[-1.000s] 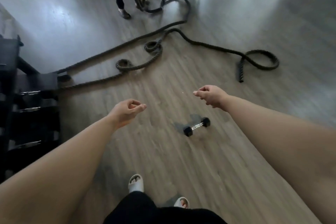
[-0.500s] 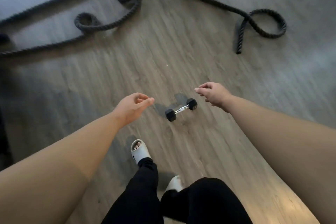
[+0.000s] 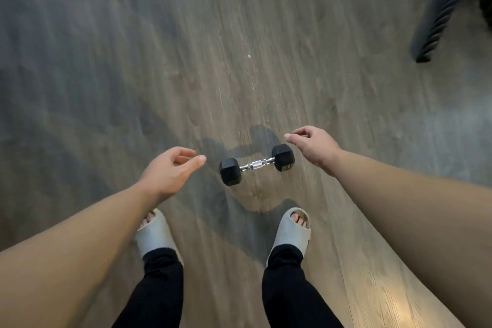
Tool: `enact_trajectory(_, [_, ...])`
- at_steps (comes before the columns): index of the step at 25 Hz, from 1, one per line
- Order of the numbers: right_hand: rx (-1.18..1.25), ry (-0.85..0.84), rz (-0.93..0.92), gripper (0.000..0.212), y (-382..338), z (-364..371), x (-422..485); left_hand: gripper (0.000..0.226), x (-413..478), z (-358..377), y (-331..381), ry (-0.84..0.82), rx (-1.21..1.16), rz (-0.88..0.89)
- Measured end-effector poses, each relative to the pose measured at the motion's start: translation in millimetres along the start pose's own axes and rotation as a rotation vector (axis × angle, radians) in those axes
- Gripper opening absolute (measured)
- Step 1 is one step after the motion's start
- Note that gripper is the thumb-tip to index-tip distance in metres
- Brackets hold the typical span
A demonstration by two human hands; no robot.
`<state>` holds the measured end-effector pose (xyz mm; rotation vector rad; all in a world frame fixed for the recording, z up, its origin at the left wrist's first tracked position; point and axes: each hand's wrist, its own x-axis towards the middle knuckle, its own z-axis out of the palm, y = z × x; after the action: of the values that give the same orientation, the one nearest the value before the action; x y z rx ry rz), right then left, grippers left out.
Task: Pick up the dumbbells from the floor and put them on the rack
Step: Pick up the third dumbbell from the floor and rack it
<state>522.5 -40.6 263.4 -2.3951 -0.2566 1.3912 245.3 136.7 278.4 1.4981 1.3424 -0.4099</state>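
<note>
Standing over the dumbbell [image 3: 257, 164], the person had both hands above the floor [image 3: 106, 74], and neither hand touched it. The left hand [image 3: 170, 170] was loosely curled and grasped nothing; the right hand [image 3: 312, 148] was also relaxed and empty, its fingers bent a little, near the right head of the weight. The dumbbell lay flat on the wooden floor just in front of the two feet, in grey sandals [image 3: 291, 234], with its chrome handle pointing up to the right. The rack was not in view.

Several things could go wrong from this position, in my judgement. The sandals left the toes open, and the weight lay near them, so a slip out of the hand during the lift would probably land on a foot. The handle was short between the two hexagonal heads, so fingers that came down off-centre could catch on a head and get only a partial hold. The picture was blurred by motion, which suggested a quick approach; a hasty reach could push the dumbbell away, although the flat faces of the heads should stop it from rolling far. A thick rope end [image 3: 436, 26] lay at the upper right, well apart, and it could trip the person on the way to the rack.
</note>
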Motion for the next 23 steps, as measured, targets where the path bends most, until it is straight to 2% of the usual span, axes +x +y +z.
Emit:
enact_trajectory(5, [-0.071,-0.023,0.030,0.052,77.2,52.6,123.0,0.059,111.7,105.7,-49.1,-0.026,-0.137,-0.112])
enact_trajectory(9, [-0.030,-0.015,0.086,0.069,121.9,94.0,180.7,0.091,172.0,171.8,-82.5,-0.016,-0.172,-0.188])
enact_trajectory(11, [-0.023,-0.026,0.120,0.070,131.0,106.1,192.3,0.106,186.3,196.5,-95.5,-0.004,-0.178,-0.241])
enact_trajectory(12, [-0.022,-0.020,0.139,0.066,133.3,110.1,196.1,0.105,190.4,205.6,-99.8,0.009,-0.192,-0.258])
enact_trajectory(17, [-0.004,-0.001,0.208,0.052,127.4,114.9,182.5,0.064,185.2,201.1,-96.9,0.027,-0.145,-0.238])
enact_trajectory(20, [0.048,-0.001,0.258,0.052,95.0,121.4,135.4,0.060,156.8,148.5,-91.4,0.042,-0.113,-0.228])
enact_trajectory(23, [0.088,0.006,0.269,0.056,31.7,128.8,67.0,0.057,108.6,60.9,-76.4,0.069,-0.080,-0.207])
